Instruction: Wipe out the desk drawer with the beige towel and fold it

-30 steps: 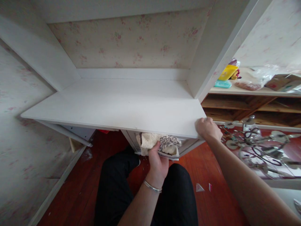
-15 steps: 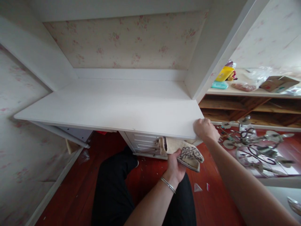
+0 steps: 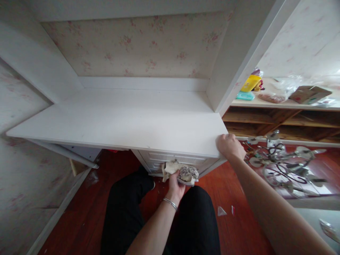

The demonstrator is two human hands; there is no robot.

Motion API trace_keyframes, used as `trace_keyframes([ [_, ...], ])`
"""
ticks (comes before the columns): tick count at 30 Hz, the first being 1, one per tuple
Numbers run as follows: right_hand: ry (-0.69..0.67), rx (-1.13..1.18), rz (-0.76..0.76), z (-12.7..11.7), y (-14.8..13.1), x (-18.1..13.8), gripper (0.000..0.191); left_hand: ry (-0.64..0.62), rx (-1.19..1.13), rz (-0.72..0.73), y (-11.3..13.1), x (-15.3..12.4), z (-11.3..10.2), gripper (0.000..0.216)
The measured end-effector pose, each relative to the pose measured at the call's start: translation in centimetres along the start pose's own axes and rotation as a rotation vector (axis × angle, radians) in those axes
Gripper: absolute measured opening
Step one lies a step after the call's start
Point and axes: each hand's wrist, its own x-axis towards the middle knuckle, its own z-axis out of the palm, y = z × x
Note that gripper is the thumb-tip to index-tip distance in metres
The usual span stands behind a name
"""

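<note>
A white desk top fills the middle of the view, set in an alcove with flowered wallpaper. Below its front edge stands a white drawer unit. My left hand grips a bunched cream and brown patterned cloth against the lower front of the drawers. A silver bangle sits on that wrist. My right hand clasps the desk top's front right corner, fingers curled over the edge. My legs in black trousers are under the desk front.
A metal chandelier lies on the red wooden floor at the right. Behind it a wooden shelf unit carries a yellow item, a teal lid, plastic bags and a cardboard box. Small paper scraps lie on the floor.
My left hand swung the cloth right along the drawer fronts, then came back left and lower, with the cloth bunched smaller. My right hand stayed on the desk corner.
</note>
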Motion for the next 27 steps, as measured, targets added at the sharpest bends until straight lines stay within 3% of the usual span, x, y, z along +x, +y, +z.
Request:
trace_keyframes([
  [7,-0.018,0.000,0.004,-0.2,-0.1,-0.1,0.055,-0.008,-0.041,0.252,8.4,-0.7,-1.6,0.017],
  [14,-0.011,0.007,-0.005,-0.3,-0.2,-0.5,0.058,-0.050,-0.033,0.393,12.3,-5.2,1.1,0.015],
  [20,-0.002,0.009,-0.016,-0.3,-0.3,-0.7,0.058,-0.154,-0.070,0.379,12.1,-8.8,3.6,0.018],
  [27,-0.007,-0.004,-0.012,-0.3,-0.4,-0.7,0.059,-0.191,-0.108,0.239,7.1,-9.2,4.9,0.021],
])
